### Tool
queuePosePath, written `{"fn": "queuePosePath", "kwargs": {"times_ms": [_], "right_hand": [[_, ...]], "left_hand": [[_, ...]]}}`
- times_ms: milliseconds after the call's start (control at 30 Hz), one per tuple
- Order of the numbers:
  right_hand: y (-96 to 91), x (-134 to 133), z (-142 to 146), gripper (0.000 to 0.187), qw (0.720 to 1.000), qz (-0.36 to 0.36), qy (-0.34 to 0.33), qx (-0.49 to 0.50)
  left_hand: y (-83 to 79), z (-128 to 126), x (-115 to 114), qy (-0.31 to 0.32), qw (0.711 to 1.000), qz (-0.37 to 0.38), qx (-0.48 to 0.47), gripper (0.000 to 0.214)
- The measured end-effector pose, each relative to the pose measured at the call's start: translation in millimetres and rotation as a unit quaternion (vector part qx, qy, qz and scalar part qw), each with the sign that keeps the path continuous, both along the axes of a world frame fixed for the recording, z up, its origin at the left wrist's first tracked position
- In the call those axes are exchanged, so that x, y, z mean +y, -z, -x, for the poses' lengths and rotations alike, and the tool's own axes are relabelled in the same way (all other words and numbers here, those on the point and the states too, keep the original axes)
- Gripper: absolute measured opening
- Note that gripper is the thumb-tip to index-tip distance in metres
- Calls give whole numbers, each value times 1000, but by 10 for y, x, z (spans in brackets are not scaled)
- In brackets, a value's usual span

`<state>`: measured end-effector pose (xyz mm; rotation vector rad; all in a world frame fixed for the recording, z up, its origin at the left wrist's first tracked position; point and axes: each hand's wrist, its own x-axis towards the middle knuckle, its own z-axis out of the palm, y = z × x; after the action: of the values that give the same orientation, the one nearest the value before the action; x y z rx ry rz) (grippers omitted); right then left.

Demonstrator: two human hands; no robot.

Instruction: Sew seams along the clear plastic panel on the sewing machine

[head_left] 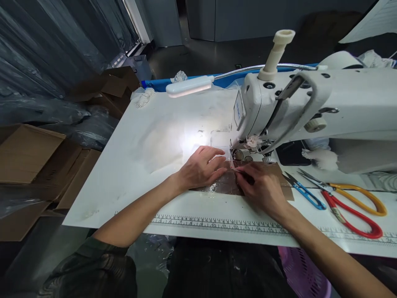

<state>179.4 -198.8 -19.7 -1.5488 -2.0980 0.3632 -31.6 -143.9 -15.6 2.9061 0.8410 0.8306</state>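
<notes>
My left hand [203, 167] lies with its fingers stretched out over a brown, shiny flat piece [226, 184], to the left of the needle area of a white sewing machine [257, 107]. Close to the presser foot, my right hand [260, 184] pinches a thin white strip [235, 169] between thumb and forefinger. The strip's far end runs up toward the needle. Beneath my right hand, the brown piece stretches on to the right. Its full shape is hidden by both hands.
Right of my right hand lie blue thread snips [307, 193] and scissors [356, 207] with red and orange handles. A lamp [190, 86] lights the white table [124, 165]. A ruler strip [217, 224] runs along the front edge. Cardboard boxes [31, 153] stand at left.
</notes>
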Motion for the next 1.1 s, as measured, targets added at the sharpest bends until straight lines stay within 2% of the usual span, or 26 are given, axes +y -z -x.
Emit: {"fn": "queuePosePath", "kwargs": {"times_ms": [67,167,300,367,467,700,833,933,1100], "right_hand": [[-4,-36,49,25,998,-15,-10,-57],[-57,-38,46,28,992,-11,-48,-119],[-161,135,-144,30,985,37,-164,-45],[-177,250,-249,33,988,71,-136,-26],[-121,343,-323,34,989,108,-82,-49],[35,269,-263,37,985,-41,-151,-74],[42,277,-268,38,981,-49,-158,-102],[48,284,-270,38,978,-48,-161,-121],[43,262,-229,38,975,-54,-156,-152]], "left_hand": [[7,-57,-56,11,999,-23,-25,25],[28,-117,-95,47,999,9,10,24],[62,-66,-40,61,996,63,27,18],[73,-20,-17,74,995,66,14,16],[79,14,-24,75,996,53,12,14],[34,-34,-45,35,999,-34,-3,9],[13,-74,-48,45,998,-39,-7,6],[35,-92,-60,60,998,-21,-1,6],[74,-99,-77,49,999,11,-1,9]]}}
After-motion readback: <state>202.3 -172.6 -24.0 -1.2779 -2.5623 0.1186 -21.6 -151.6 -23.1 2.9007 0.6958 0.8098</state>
